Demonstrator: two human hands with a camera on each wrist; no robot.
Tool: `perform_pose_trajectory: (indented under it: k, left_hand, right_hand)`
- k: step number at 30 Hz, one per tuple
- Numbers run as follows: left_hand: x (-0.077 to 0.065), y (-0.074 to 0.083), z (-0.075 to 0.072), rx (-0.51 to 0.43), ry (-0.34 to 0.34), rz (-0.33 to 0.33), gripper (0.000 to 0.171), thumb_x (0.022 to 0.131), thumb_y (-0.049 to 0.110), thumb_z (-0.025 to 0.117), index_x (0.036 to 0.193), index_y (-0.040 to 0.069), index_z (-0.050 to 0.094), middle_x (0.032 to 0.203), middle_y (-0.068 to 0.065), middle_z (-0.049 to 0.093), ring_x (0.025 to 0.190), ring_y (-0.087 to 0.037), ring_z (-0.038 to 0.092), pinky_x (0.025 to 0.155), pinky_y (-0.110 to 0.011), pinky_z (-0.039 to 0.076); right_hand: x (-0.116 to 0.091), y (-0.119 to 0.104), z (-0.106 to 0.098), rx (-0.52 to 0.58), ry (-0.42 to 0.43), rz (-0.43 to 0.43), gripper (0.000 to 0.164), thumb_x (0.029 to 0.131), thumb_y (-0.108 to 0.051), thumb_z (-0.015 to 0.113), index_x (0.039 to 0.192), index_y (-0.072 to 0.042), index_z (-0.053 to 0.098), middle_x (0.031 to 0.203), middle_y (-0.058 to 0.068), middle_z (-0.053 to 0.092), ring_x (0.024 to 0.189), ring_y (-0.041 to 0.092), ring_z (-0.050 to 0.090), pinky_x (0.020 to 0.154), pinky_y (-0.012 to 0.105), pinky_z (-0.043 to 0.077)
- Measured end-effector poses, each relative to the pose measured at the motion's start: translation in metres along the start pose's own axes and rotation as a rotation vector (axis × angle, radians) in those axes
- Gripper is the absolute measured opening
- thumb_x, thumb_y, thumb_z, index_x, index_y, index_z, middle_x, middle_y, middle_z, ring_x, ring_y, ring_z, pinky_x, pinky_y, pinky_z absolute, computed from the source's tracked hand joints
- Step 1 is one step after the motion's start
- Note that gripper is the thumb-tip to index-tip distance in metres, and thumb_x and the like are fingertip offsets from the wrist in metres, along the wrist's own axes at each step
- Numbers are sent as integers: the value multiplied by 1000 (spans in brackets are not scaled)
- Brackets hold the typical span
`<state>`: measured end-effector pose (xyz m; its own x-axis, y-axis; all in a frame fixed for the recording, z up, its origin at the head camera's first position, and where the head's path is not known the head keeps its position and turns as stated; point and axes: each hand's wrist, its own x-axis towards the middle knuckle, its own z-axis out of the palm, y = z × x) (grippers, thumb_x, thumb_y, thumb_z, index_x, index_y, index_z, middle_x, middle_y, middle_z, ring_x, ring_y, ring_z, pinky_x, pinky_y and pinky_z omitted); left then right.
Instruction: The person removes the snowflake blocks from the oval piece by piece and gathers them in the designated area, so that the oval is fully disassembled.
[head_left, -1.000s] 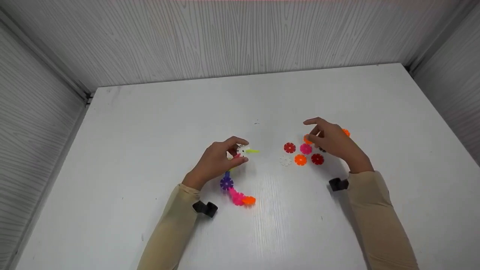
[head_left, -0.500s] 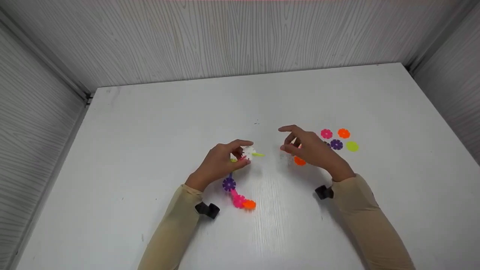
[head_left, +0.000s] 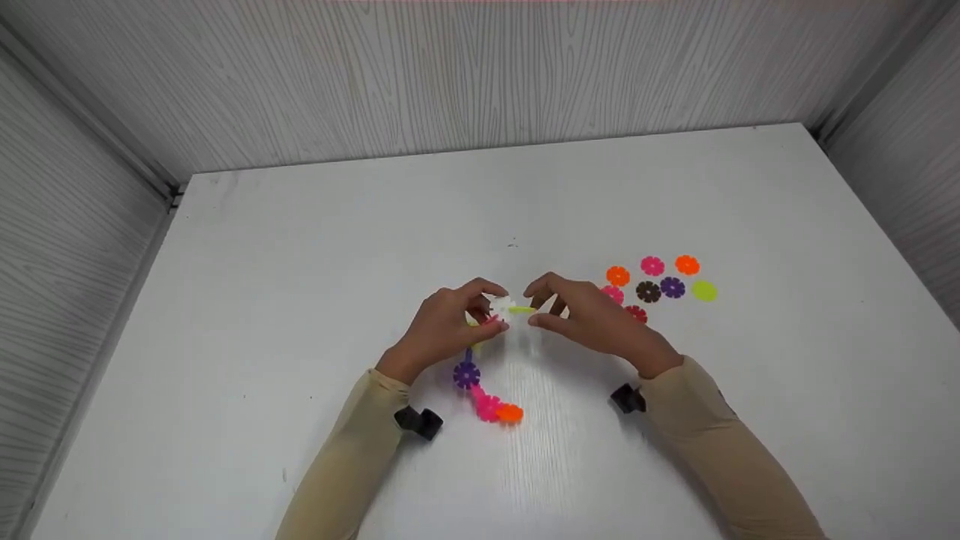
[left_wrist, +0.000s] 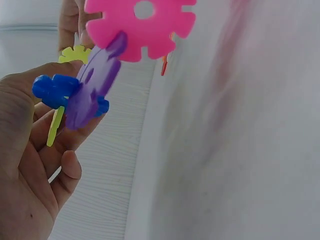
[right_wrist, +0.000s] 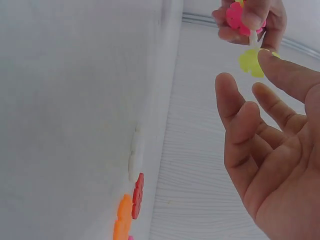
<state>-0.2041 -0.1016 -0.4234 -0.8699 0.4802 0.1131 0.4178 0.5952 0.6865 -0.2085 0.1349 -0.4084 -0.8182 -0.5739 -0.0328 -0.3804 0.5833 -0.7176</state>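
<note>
My left hand point(head_left: 442, 328) pinches a curved chain of notched plastic snowflake discs near a white disc point(head_left: 500, 308) and a pink one. From there the chain hangs down through a purple disc point(head_left: 466, 375) and a pink disc point(head_left: 488, 409) to an orange disc point(head_left: 511, 413). A blue disc point(left_wrist: 56, 90) crosses the purple one in the left wrist view. At the chain's upper end sticks out a yellow disc point(right_wrist: 250, 62). My right hand point(head_left: 596, 322) is right at it, thumb overlapping the disc in the right wrist view, the other fingers apart from it.
Loose discs lie on the white table point(head_left: 337, 247) right of the hands, among them a brown disc point(head_left: 648, 292), a purple disc point(head_left: 673, 287) and a yellow-green disc point(head_left: 704, 291). My right hand hides part of this group. A pale wood-grain panel point(head_left: 480, 75) stands behind the table.
My right hand has moved left from over the loose discs to the yellow disc at the chain's end. My left hand has shifted slightly right with the chain.
</note>
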Motion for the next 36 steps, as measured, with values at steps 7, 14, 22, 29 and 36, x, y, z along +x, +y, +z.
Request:
perform_pose_trajectory:
  k: [7, 14, 22, 29, 36]
  left_hand:
    - [0, 2, 3, 8, -9, 8, 38, 84, 29, 74, 116, 15, 60, 88, -5, 73, 65, -12, 57, 62, -22, 46]
    - [0, 2, 4, 5, 21, 28, 42, 82, 33, 76, 116, 14, 58, 82, -4, 70, 59, -7, 50, 57, -20, 40]
    - [1, 6, 9, 66, 83, 71, 39, 84, 31, 75, 114, 13, 59, 81, -3, 71, 59, -10, 53, 58, -22, 43]
    - [4, 6, 13, 125, 176, 119, 35, 83, 30, 75, 110, 13, 61, 82, -4, 73, 62, -14, 61, 59, -25, 48]
    - [7, 9, 15, 170, 258, 213, 35, 82, 27, 77, 108, 10, 62, 78, -4, 74, 61, -16, 64, 58, -28, 52]
  right_hand:
    - [1, -5, 7, -23, 20, -24, 24, 92, -14, 64, 114, -10, 55, 107, 8, 69, 85, 21, 66, 77, 34, 56]
    - [1, -7, 8, -46, 76, -54, 12, 93, -12, 63, 104, -8, 58, 96, 11, 72, 74, 19, 66, 69, 30, 56]
    - [-2, -5, 4, -95, 110, -113, 11, 90, -10, 66, 99, -6, 61, 85, 11, 73, 71, 18, 67, 67, 27, 55]
    - [-3, -4, -1, -161, 165, -202, 11, 89, -7, 67, 98, -4, 62, 82, 12, 73, 69, 19, 69, 66, 31, 57]
    - [-1, 2, -5, -169, 211, -250, 10, 88, -5, 67, 96, -3, 63, 82, 13, 74, 66, 19, 68, 64, 31, 57]
